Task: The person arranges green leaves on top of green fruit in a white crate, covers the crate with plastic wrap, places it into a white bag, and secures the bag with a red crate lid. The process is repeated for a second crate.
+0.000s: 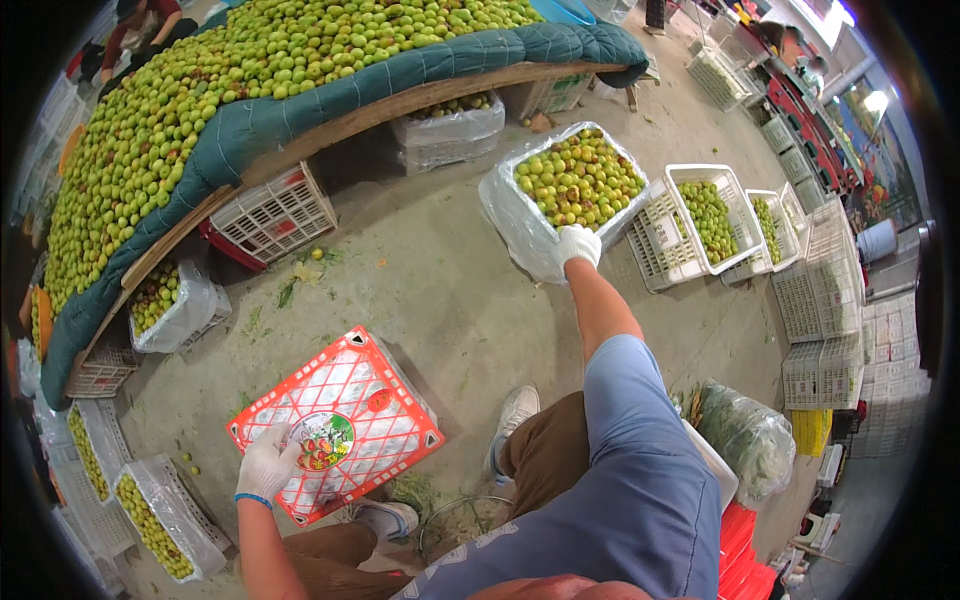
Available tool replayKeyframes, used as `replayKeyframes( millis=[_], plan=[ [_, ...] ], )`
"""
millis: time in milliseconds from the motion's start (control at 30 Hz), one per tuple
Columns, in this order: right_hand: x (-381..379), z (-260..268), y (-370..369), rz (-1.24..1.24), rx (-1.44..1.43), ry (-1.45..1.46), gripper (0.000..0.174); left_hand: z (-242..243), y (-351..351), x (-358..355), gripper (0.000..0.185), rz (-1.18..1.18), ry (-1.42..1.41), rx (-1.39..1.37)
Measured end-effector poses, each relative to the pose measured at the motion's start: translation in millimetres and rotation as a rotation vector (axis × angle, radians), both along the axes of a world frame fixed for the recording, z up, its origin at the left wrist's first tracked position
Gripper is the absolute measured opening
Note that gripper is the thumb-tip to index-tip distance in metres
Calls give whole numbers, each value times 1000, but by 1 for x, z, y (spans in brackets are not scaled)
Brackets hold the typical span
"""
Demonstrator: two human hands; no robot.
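My left hand (266,466), in a white knit glove with a blue cuff, rests on the red lattice lid (361,450) of a crate standing before me. The lid carries a round printed label, and white plastic film shows through its gaps. My right hand (579,247), also gloved, reaches forward to the near rim of a plastic-lined crate (525,217). Its fingers are curled over that rim. Green and brownish jujubes (581,180) fill this crate to the top.
A raised table with a green quilted edge (247,142) bears a heap of jujubes (300,60). White crates of jujubes (709,225) stand at right, beside stacked crates (817,300). A filled plastic bag (746,442) and red lids (742,551) lie behind my right side. People work farther off.
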State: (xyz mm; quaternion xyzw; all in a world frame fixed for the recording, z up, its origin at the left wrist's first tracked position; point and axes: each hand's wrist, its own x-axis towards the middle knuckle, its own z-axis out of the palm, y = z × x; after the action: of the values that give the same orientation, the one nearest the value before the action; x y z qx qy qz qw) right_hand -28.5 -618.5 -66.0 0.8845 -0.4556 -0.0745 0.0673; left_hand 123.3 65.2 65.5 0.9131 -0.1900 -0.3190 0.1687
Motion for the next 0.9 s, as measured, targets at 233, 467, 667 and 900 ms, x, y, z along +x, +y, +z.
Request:
replayKeyframes(
  millis=[233,467,667,900],
  plan=[
    [-3,6,19,41,52,-2,31,16,3,0,48,72,108,77],
    [-10,42,136,21,257,33,34,28,-14,1,50,-108,17,78],
    [-33,44,252,23,376,103,34,42,-28,-7,48,-260,-77,-17],
    [-54,44,339,86,510,121,33,55,-47,-19,57,-316,-57,-28]
  ],
)
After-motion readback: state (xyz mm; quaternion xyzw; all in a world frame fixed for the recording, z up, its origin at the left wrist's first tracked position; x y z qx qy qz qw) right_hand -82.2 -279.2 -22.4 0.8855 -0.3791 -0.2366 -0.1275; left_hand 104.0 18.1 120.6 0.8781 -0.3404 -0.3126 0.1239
